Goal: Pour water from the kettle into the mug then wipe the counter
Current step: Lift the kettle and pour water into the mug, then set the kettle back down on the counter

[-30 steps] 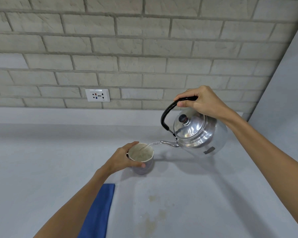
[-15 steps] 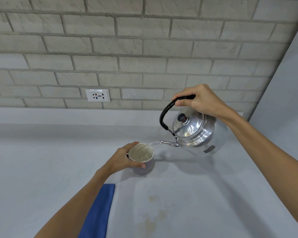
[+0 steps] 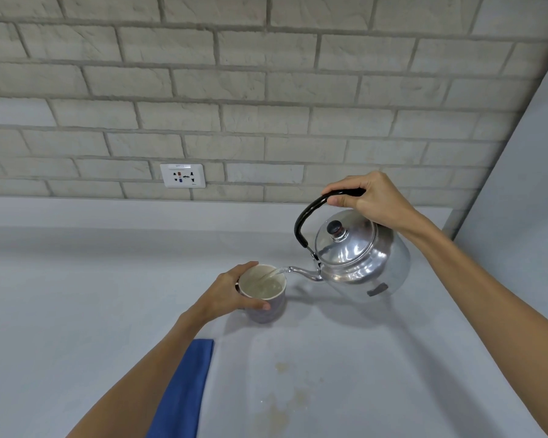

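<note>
A shiny metal kettle with a black handle hangs tilted to the left above the grey counter. My right hand grips its handle from above. A thin stream of water runs from the spout into a pale mug that stands on the counter. My left hand wraps around the mug's left side. The mug holds water. A blue cloth lies flat on the counter below the mug, partly hidden by my left forearm.
Yellowish stains mark the counter in front of the mug. A white power socket sits on the brick wall behind. A grey panel closes off the right side.
The kettle has tipped slightly further and risen a little. The mug and my left hand have stayed in place while the water keeps running.
</note>
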Demonstrator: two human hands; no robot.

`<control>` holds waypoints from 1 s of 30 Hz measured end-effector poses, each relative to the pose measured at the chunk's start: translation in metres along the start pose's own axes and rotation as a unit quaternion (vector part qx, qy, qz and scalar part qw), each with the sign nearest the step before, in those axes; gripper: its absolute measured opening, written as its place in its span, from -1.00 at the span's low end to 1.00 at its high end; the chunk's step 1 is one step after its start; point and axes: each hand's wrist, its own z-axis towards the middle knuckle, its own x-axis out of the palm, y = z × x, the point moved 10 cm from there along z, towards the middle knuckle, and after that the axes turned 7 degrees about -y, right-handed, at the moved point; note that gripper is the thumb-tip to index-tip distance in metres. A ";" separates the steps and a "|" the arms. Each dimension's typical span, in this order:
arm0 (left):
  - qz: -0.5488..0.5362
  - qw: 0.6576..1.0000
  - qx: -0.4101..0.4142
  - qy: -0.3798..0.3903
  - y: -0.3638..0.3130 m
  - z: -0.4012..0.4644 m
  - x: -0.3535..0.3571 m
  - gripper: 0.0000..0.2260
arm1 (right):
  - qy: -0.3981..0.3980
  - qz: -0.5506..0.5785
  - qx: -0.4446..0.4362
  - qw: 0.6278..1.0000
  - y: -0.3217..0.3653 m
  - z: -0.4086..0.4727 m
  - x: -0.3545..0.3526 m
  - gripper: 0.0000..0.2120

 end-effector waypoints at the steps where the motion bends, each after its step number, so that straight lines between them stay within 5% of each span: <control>1: 0.000 1.000 0.000 0.001 0.000 0.000 0.000 -0.11 | -0.004 0.010 0.009 1.000 -0.006 -0.002 0.001 -0.80; 19: -0.023 0.999 -0.008 0.021 -0.006 -0.003 -0.001 0.06 | -0.159 0.202 0.049 0.965 -0.040 -0.017 -0.040 -0.76; 30: -0.104 0.971 0.177 -0.125 -0.159 0.015 -0.044 -0.49 | -0.202 0.243 0.029 0.948 -0.034 -0.021 -0.059 -0.72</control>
